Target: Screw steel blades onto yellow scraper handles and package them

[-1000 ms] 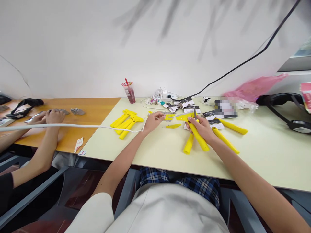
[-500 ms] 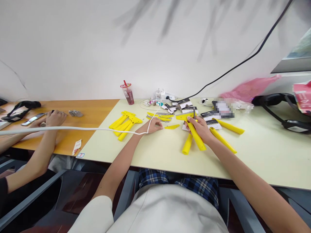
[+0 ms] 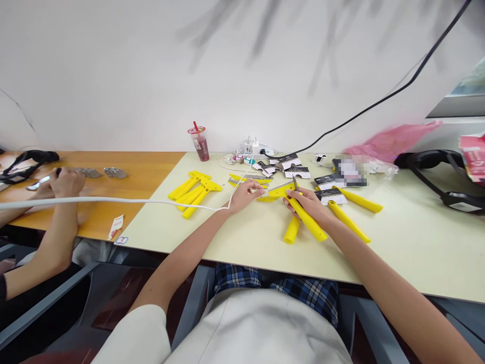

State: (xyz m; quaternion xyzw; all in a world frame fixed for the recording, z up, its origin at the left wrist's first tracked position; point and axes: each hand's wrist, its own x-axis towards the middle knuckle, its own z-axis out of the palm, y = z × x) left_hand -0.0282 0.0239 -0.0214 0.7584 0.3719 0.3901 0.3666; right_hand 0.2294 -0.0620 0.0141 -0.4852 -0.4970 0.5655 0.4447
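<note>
My right hand (image 3: 307,206) is closed around a yellow scraper (image 3: 309,220), its head with a metal blade edge pointing left. A slim dark tool (image 3: 294,182), perhaps a screwdriver, sticks up from the same fingers. My left hand (image 3: 244,196) is beside the scraper's head, thumb and forefinger brought together; anything between them is too small to make out. Under the right hand lies a yellow handle (image 3: 291,232). Yellow blade covers (image 3: 267,199) and metal blades (image 3: 257,177) rest on the table behind the left hand.
Several yellow scrapers (image 3: 195,197) lie to the left, and loose yellow handles (image 3: 348,221) to the right. Black-and-white cards (image 3: 297,172), a power strip (image 3: 261,150) and a drink cup (image 3: 200,144) stand behind. A white cable (image 3: 151,201) crosses the view. A co-worker's hand (image 3: 66,183) is at left.
My left hand has moved right, up to the scraper's head. The scraper in my right hand has come down and left, and the dark tool now tilts left.
</note>
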